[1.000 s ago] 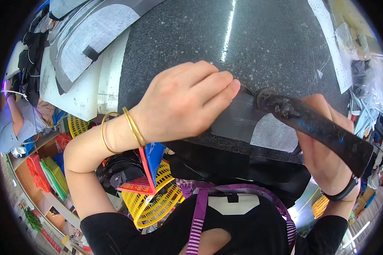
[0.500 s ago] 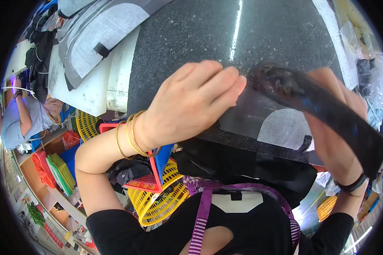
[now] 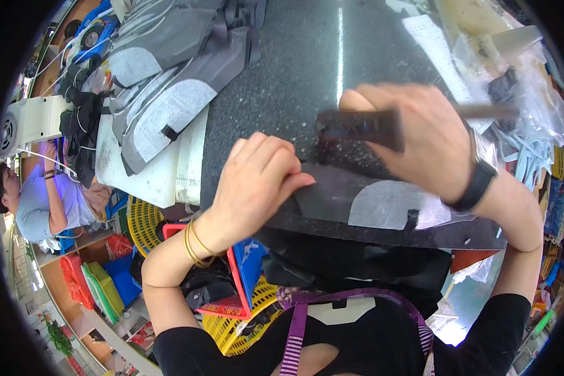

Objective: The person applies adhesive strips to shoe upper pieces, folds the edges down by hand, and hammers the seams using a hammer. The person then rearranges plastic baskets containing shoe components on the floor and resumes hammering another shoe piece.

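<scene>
My right hand (image 3: pixel 420 135) is wrapped round a dark hammer (image 3: pixel 360 128), blurred by motion, above the dark stone slab (image 3: pixel 276 69). Its handle sticks out on the far side of my fist. Beneath it, near the slab's front edge, lies a dark grey fabric piece (image 3: pixel 326 191) with a pale half-round patch (image 3: pixel 379 203). My left hand (image 3: pixel 257 182) is closed at the left end of this piece, thumb and fingertips pressed together. Whatever those fingers hold is hidden.
Stacked grey pieces with pale patches (image 3: pixel 175 113) lie at the left on a white board (image 3: pixel 131 175). Clear plastic bags (image 3: pixel 501 75) and paper sheets (image 3: pixel 429 47) line the right side. Yellow baskets (image 3: pixel 238 326) stand below left. Another person (image 3: pixel 41 207) works at far left.
My right hand with the hammer has swung left and inward over the slab. My left hand has shifted left and down to the fabric piece's end. The view has shifted too.
</scene>
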